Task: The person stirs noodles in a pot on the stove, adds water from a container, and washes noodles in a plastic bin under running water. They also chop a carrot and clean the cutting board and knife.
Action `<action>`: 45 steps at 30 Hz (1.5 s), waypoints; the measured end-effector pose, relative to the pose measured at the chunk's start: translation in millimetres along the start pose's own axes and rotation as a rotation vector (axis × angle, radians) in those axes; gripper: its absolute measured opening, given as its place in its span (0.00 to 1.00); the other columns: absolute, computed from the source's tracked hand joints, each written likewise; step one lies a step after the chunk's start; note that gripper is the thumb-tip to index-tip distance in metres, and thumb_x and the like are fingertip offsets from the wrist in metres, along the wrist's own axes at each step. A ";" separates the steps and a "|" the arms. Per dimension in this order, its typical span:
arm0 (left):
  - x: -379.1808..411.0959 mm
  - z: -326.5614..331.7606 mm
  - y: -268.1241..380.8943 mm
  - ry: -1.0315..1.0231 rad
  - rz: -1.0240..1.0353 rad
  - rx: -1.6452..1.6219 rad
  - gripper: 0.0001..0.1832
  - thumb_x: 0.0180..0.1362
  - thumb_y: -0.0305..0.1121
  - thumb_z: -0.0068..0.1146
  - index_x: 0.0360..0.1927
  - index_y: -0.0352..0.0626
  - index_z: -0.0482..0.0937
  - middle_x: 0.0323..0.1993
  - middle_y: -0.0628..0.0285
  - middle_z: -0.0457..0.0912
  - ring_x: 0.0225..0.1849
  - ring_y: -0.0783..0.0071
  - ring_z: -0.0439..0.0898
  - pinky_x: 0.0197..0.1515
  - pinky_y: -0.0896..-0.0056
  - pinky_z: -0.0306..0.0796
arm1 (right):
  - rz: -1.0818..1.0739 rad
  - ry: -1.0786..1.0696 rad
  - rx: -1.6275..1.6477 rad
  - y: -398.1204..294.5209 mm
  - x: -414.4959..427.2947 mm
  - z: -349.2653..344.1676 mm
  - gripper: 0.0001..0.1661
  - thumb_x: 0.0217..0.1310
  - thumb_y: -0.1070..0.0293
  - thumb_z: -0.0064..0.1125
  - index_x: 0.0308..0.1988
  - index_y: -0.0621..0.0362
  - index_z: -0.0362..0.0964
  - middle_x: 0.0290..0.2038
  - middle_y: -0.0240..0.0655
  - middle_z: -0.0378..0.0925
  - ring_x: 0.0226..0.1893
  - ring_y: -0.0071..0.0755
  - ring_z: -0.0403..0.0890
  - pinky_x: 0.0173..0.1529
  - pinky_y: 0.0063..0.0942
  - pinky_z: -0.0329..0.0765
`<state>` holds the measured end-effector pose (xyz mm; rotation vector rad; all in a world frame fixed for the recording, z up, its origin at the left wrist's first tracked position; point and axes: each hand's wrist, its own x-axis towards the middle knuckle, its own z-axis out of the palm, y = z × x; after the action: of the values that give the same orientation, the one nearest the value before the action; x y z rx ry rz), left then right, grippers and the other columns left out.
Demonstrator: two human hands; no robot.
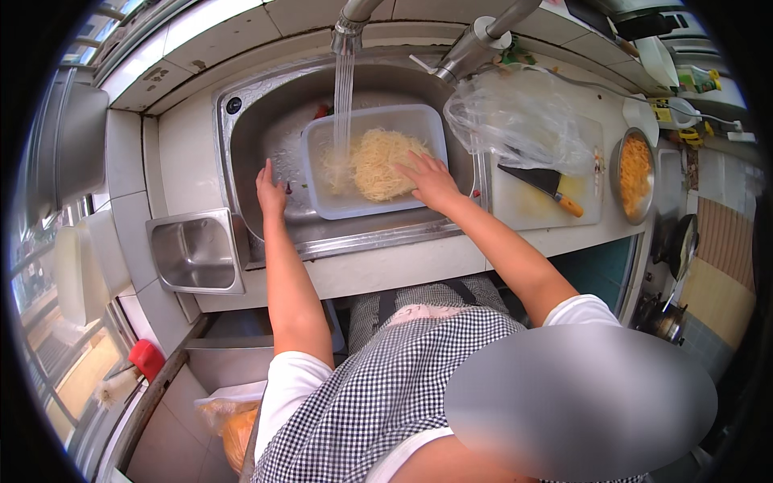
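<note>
A translucent plastic tub sits in the steel sink, holding a heap of pale yellow shreds. From the faucet a stream of water falls into the tub's left part. My right hand reaches over the tub's right side, its fingers spread against the edge of the heap, gripping nothing. At the sink's left side, apart from the tub, my left hand is held with its fingers extended and nothing in it.
Right of the sink, a cleaver with a wooden handle lies on a white cutting board, beside a clear plastic bag. A metal bowl of orange shreds stands further right. A small steel pan rests at the sink's left front corner.
</note>
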<state>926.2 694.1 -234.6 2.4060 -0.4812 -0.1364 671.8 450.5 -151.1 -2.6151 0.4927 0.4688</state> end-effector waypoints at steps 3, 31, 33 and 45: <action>5.4 -0.4 -9.3 -0.095 -0.243 -0.449 0.10 0.46 0.23 0.57 0.33 0.41 0.72 0.45 0.56 0.74 0.49 0.63 0.70 0.49 0.66 0.66 | -0.015 0.069 0.090 0.2 -8.2 3.1 0.39 0.46 0.74 0.53 0.59 0.37 0.55 0.61 0.37 0.52 0.62 0.46 0.52 0.63 0.46 0.49; 7.7 17.4 131.1 -0.530 -0.284 -0.857 0.27 0.55 0.45 0.50 0.55 0.40 0.66 0.47 0.59 0.73 0.48 0.66 0.71 0.52 0.67 0.62 | -0.326 -0.148 0.035 -1.6 -12.6 -68.3 0.32 0.50 0.57 0.54 0.56 0.50 0.60 0.46 0.45 0.71 0.45 0.44 0.74 0.48 0.38 0.70; 33.1 35.9 92.6 -0.406 -0.398 -0.692 0.27 0.54 0.44 0.51 0.53 0.38 0.68 0.51 0.58 0.71 0.53 0.65 0.68 0.54 0.67 0.60 | -0.343 -0.041 0.009 0.6 -8.8 -53.3 0.29 0.50 0.55 0.54 0.53 0.51 0.64 0.43 0.44 0.74 0.44 0.45 0.74 0.47 0.39 0.70; 94.6 68.4 148.6 -0.707 -0.590 -1.704 0.10 0.60 0.33 0.41 0.35 0.42 0.75 0.34 0.61 0.78 0.34 0.69 0.76 0.37 0.69 0.72 | -0.177 0.128 0.480 24.4 -32.9 -63.9 0.22 0.50 0.60 0.53 0.46 0.53 0.70 0.40 0.43 0.76 0.41 0.48 0.75 0.45 0.39 0.71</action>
<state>953.4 512.5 -189.9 0.6676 0.1375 -1.1300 648.4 408.4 -92.4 -2.2040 0.3557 0.1060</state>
